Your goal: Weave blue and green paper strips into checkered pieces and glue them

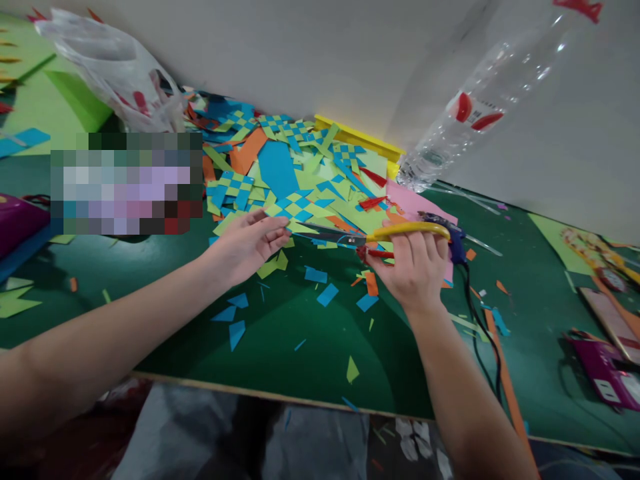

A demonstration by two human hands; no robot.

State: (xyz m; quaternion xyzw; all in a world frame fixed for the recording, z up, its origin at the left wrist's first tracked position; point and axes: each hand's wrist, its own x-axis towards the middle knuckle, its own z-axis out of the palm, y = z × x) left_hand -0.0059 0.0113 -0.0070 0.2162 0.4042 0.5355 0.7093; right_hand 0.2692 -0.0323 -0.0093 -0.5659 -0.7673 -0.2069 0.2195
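Observation:
My left hand (253, 243) pinches the near edge of a woven paper piece (299, 202) in blue and light green checks. In my right hand (417, 267) is a pair of scissors (395, 232) with yellow handles, its dark blades pointing left toward the woven piece. The blade tips are close to my left fingertips; whether they touch the paper I cannot make out. A red tassel (377, 254) shows by my right thumb. Just beyond the right fingers lies a blue glue gun (456, 245), partly hidden by the hand. More checked woven pieces (235, 190) are heaped behind my left hand.
Paper scraps (327, 294) litter the green table (320, 353). A clear plastic bottle (470, 113) stands at the back right, a plastic bag (115, 67) at the back left. A black cord (475, 313) runs beside my right forearm. A phone (610, 320) and a purple box (603, 367) lie right.

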